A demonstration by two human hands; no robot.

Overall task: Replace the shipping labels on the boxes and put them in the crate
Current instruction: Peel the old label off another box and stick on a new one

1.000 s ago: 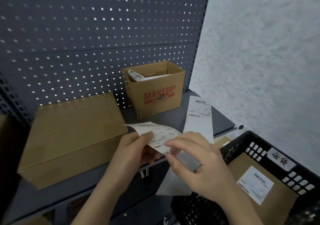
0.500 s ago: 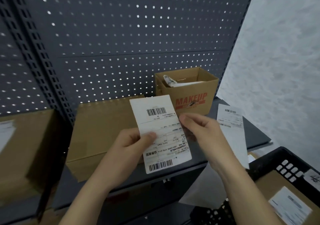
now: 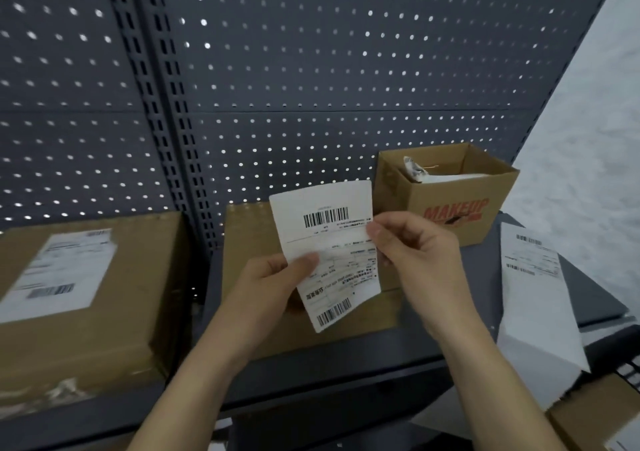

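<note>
I hold a white shipping label point(image 3: 329, 239) with barcodes upright in front of a plain brown box point(image 3: 256, 242) on the dark shelf point(image 3: 346, 364). My left hand point(image 3: 273, 287) pinches its lower left edge with the thumb on the front. My right hand point(image 3: 412, 253) pinches its right edge. A second brown box point(image 3: 114, 312) at the left carries a worn label point(image 3: 59, 274) on top. The crate point(image 3: 627, 371) shows only as a dark sliver at the right edge.
An open box marked MAKEUP point(image 3: 450, 194) stands at the back right with crumpled paper inside. A long strip of labels point(image 3: 533, 294) hangs over the shelf's right front edge. A perforated back panel point(image 3: 311, 69) rises behind. Another carton corner point(image 3: 595, 416) sits at the lower right.
The label went from folded low between my hands to upright and spread flat. The view swung left, bringing the labelled left box in and pushing the crate out of frame.
</note>
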